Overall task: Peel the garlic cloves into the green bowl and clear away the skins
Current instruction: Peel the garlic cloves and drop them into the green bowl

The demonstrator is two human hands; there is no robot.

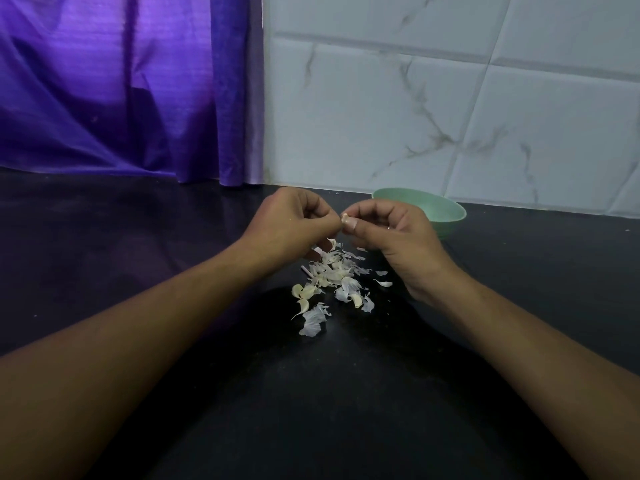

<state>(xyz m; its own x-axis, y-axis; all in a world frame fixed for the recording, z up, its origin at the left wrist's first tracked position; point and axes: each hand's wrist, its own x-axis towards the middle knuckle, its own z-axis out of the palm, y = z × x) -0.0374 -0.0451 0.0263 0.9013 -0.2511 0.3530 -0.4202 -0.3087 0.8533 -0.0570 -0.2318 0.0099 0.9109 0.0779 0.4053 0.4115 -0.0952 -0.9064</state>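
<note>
Both hands, left hand [294, 225] and right hand [398, 237], pinch one garlic clove [345, 218] above papery white skins [332, 282]; smooth green bowl [443, 211] behind.

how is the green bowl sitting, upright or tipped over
Upright: the green bowl rests on its base on the dark counter, rim up, partly hidden behind the right hand.

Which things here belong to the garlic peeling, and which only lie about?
Part of the job: garlic clove, pinched between left hand and right hand; green bowl behind the right hand; skins heaped on the black counter.
Only background: purple curtain; marble-patterned wall tiles.
</note>
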